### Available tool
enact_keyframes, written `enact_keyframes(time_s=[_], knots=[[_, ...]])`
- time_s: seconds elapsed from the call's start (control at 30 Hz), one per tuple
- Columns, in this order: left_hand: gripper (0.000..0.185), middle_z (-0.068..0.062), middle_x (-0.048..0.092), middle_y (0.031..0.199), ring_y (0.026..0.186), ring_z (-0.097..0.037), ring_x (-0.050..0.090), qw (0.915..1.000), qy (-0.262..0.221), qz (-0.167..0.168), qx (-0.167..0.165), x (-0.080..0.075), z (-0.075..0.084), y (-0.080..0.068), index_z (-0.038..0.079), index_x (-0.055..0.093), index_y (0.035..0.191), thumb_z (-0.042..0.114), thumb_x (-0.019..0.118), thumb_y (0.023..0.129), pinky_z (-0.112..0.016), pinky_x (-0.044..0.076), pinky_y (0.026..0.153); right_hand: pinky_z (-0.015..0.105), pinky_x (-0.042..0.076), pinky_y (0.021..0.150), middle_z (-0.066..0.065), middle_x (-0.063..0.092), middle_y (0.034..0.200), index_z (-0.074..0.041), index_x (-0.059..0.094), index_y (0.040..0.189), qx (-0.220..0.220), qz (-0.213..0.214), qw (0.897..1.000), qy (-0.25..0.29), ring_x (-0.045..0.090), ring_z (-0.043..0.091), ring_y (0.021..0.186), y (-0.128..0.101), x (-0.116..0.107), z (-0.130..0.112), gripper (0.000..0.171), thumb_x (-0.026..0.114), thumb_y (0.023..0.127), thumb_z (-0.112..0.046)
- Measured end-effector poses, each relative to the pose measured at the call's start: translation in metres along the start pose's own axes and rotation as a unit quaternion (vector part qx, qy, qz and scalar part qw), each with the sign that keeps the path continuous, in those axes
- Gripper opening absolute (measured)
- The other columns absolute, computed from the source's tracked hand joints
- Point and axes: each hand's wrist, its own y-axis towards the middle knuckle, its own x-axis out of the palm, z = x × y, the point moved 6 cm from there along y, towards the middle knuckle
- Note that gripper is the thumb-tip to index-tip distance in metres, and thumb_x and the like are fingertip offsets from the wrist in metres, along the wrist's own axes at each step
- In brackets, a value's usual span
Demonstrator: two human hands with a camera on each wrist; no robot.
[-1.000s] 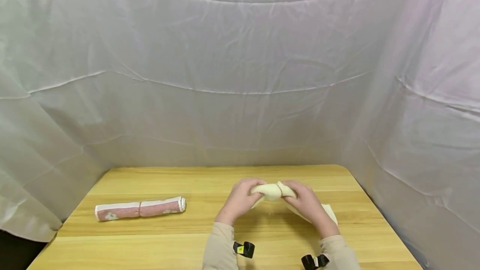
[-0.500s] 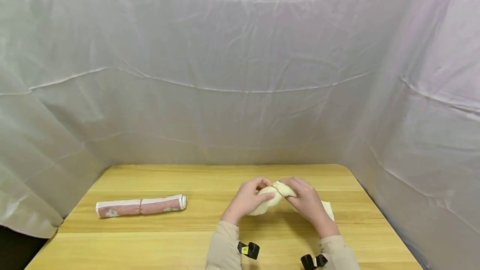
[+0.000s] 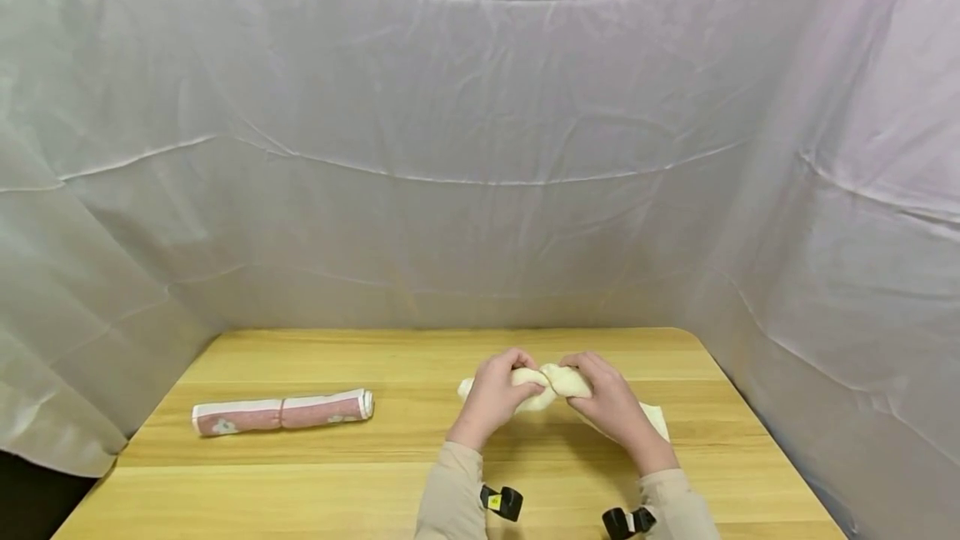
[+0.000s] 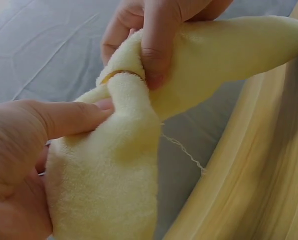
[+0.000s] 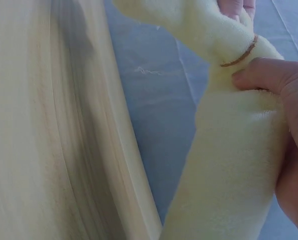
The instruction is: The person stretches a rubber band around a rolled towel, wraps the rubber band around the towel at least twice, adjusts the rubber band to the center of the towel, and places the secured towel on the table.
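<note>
Both hands hold a rolled pale-yellow towel (image 3: 567,382) above the right half of the table. A thin brown elastic band (image 5: 241,54) cinches the towel near its middle, between the two hands. My left hand (image 3: 491,397) grips the roll just left of the band, thumb along the cloth. My right hand (image 3: 611,400) grips it just right of the band, with the thumb (image 4: 158,50) pressed close to it. The towel's right end sticks out behind the right wrist. A loose thread (image 4: 185,150) dangles from the towel in the left wrist view.
On the left of the wooden table (image 3: 300,498) lies a rolled pink-and-white towel (image 3: 281,412) with a band round its middle. Grey cloth (image 3: 465,232) hangs behind and at both sides of the table.
My left hand has shifted its grip on the yellow towel, and the towel's left end now shows beyond that hand. The right hand stays nearly in place. The pink towel has not moved.
</note>
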Motion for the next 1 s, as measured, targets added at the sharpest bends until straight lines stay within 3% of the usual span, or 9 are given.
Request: enact_keyframes(time_s=[0.1,0.4,0.57,0.7,0.83,1.0], knots=[[0.015,0.005,0.068,0.095,0.09,-0.009,0.06,0.9997,0.011,0.017,0.011,-0.002,0.0,0.0,0.02,0.064,0.09,0.024,0.077,0.083,-0.026,0.049,0.081,0.021,0.045,0.065,-0.002,0.064,0.097,-0.014,0.064,0.104,0.0,0.007,1.0,0.005,0.049,0.005,0.079,0.0,0.001,0.001,0.043,0.077,0.068,0.005],[0.011,0.002,0.069,0.092,0.084,-0.009,0.06,0.9988,0.001,0.044,0.021,-0.009,-0.005,0.0,0.018,0.066,0.09,0.027,0.071,0.088,-0.023,0.05,0.076,0.021,0.044,0.061,-0.007,0.059,0.087,-0.015,0.065,0.095,-0.046,0.08,0.996,-0.003,0.044,0.001,0.074,0.0,-0.006,-0.002,0.034,0.074,0.071,0.007],[0.009,0.001,0.072,0.096,0.091,-0.015,0.065,0.997,0.049,0.051,0.031,-0.006,0.0,0.0,0.018,0.069,0.093,0.025,0.069,0.09,-0.031,0.053,0.082,0.021,0.045,0.062,-0.007,0.058,0.087,-0.014,0.063,0.091,-0.033,0.096,0.995,-0.005,0.045,0.001,0.075,-0.002,-0.007,0.0,0.032,0.074,0.07,0.007],[0.018,0.001,0.074,0.107,0.103,-0.021,0.066,0.9934,0.1,0.029,0.049,0.002,0.007,-0.001,0.018,0.073,0.106,0.027,0.061,0.096,-0.041,0.052,0.092,0.023,0.048,0.063,-0.004,0.058,0.087,-0.012,0.061,0.09,-0.003,0.111,0.994,-0.001,0.048,0.003,0.076,-0.003,-0.009,0.004,0.032,0.076,0.069,0.008],[0.03,0.0,0.071,0.118,0.11,-0.023,0.064,0.9927,0.109,-0.013,0.05,0.013,0.01,-0.001,0.02,0.068,0.121,0.033,0.052,0.1,-0.044,0.049,0.097,0.025,0.049,0.063,0.0,0.059,0.086,-0.008,0.061,0.09,0.018,0.128,0.992,-0.013,0.049,0.007,0.075,-0.003,-0.011,0.006,0.032,0.077,0.068,0.008],[0.049,0.0,0.067,0.127,0.114,-0.023,0.061,0.9895,0.136,-0.037,0.032,0.021,0.009,-0.001,0.02,0.06,0.133,0.047,0.062,0.092,-0.046,0.044,0.098,0.025,0.048,0.063,0.002,0.06,0.086,-0.009,0.062,0.09,0.042,0.142,0.989,-0.024,0.049,0.008,0.075,-0.002,-0.012,0.006,0.029,0.079,0.069,0.002]])
